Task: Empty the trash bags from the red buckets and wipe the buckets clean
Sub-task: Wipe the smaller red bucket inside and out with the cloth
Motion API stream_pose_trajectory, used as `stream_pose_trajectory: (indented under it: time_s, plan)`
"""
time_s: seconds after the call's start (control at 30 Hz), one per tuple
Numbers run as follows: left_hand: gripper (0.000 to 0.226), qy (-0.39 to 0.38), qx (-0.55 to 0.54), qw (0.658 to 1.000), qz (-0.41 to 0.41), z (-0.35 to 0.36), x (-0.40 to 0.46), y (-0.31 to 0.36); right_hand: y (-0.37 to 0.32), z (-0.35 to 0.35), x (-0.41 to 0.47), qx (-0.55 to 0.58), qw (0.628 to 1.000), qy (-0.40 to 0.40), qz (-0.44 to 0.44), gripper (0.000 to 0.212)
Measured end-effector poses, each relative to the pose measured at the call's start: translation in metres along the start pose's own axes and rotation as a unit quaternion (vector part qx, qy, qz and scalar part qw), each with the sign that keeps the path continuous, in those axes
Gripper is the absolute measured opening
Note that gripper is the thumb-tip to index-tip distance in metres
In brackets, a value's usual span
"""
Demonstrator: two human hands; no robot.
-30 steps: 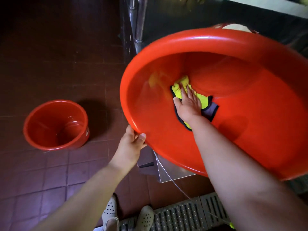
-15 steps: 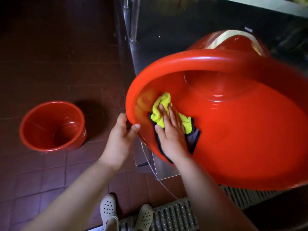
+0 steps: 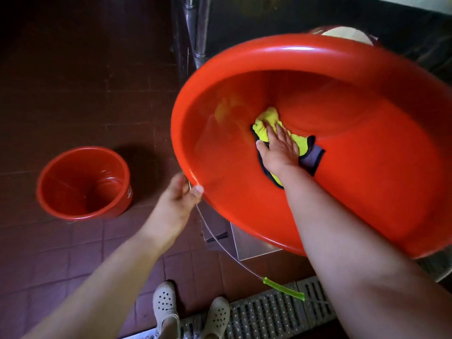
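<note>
A large red bucket (image 3: pixel 367 192) is tilted towards me, its mouth filling the right of the view. My left hand (image 3: pixel 175 206) grips its rim at the lower left, thumb over the edge. Inside, my right hand (image 3: pixel 278 148) presses a yellow cloth with dark trim (image 3: pixel 266 121) flat against the inner wall, fingers straight. The bucket's wire handle with a green grip (image 3: pixel 283 288) hangs below. A second, smaller-looking red bucket (image 3: pixel 83 184) stands upright on the floor at the left with nothing in it.
Dark red floor tiles (image 3: pixel 73 81) spread to the left. A metal floor grate (image 3: pixel 264 311) runs along the bottom by my white shoes (image 3: pixel 166 307). Steel table legs (image 3: pixel 198 28) and a steel panel stand behind the bucket. Another red rim (image 3: pixel 342 33) peeks behind.
My right hand slid the cloth from near the rim deeper into the bucket. The bucket tipped and shifted right; my left hand kept its hold on the rim.
</note>
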State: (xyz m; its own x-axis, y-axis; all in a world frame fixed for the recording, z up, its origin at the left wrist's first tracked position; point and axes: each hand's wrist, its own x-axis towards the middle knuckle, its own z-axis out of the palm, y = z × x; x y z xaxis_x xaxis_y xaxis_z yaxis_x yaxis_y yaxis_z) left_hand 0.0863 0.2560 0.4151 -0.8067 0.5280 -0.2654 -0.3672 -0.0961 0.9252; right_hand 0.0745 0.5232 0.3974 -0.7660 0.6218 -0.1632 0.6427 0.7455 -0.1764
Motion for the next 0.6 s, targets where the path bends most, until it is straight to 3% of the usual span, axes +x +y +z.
stream_pose_trajectory:
  time_s: [0.13,0.3,0.4,0.5,0.6]
  plan:
    - [0.026,0.006,-0.014,1.0,-0.024,0.009,-0.006,-0.016,-0.022,0.006,-0.033,0.032,0.999,0.007,0.004,0.062]
    - [0.016,0.02,-0.015,1.0,0.006,0.013,-0.008,-0.012,-0.046,0.024,-0.129,0.103,0.984,0.053,-0.136,0.069]
    - [0.012,0.019,0.047,0.998,0.045,0.011,-0.008,-0.005,-0.041,0.025,-0.16,0.12,0.975,0.039,-0.181,0.07]
    - [0.012,0.0,0.08,0.994,0.07,0.008,-0.007,0.006,-0.027,0.018,-0.146,0.155,0.972,0.032,-0.172,0.068]
    - [0.006,-0.013,0.115,0.987,0.108,0.003,-0.003,0.022,-0.01,0.014,-0.107,0.104,0.986,0.041,-0.123,0.066]
